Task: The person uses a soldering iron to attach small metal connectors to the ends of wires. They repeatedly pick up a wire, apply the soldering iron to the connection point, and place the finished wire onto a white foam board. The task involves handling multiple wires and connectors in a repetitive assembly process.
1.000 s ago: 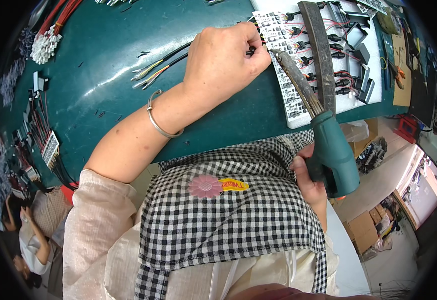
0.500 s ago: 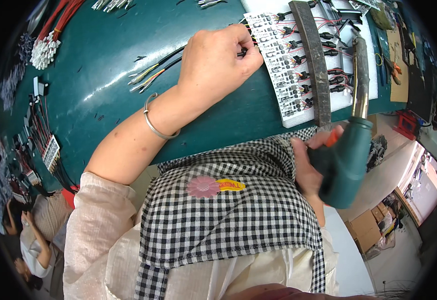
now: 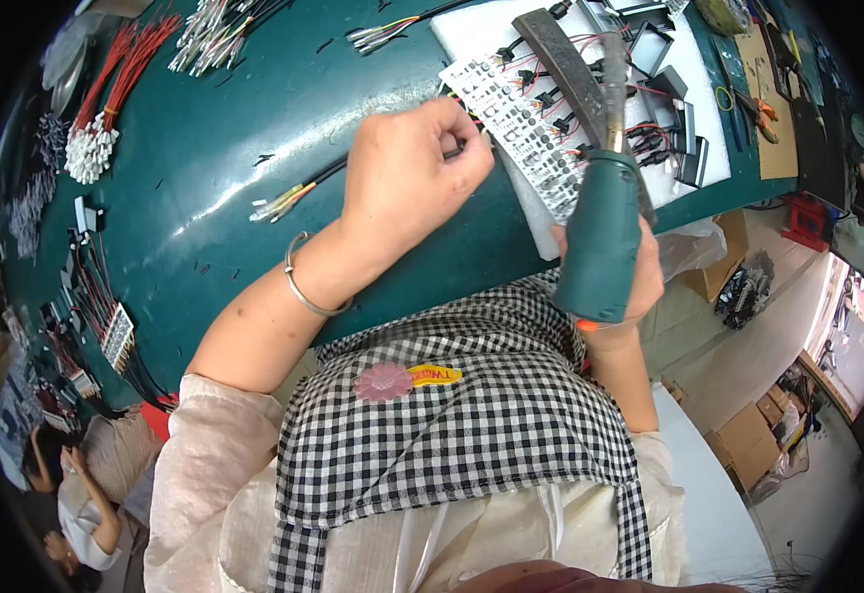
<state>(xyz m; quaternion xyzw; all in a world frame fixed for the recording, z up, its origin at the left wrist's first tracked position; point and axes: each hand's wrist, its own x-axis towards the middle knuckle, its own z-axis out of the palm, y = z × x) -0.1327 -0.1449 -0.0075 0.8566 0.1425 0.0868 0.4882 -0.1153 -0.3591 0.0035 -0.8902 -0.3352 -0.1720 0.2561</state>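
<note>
My left hand [image 3: 414, 168] is closed in a pinch round a black cable [image 3: 331, 172], beside the left edge of a white circuit board panel [image 3: 511, 124]. The cable's stripped, coloured wire ends [image 3: 282, 203] stick out to the left over the table. In my right hand [image 3: 641, 287] is a green heat gun [image 3: 600, 237], its long metal nozzle [image 3: 614, 94] pointing away over the board's right side. A dark metal bar [image 3: 562, 69] lies beside the board on a white foam sheet [image 3: 694, 94], partly hidden by the gun. Wires with black connectors [image 3: 654, 138] run from under it.
On the green table [image 3: 224, 128] lie red wires with white connectors [image 3: 91, 148], more cable bundles [image 3: 216, 35] and wired boards [image 3: 118, 336]. Orange-handled pliers [image 3: 766, 117] rest at right. Cardboard boxes [image 3: 745, 445] stand on the floor. Other people [image 3: 91, 504] sit at lower left.
My right hand has brought the heat gun left and farther in, over the board's right side. My left hand keeps its pinch on the cable. The whole view has shifted.
</note>
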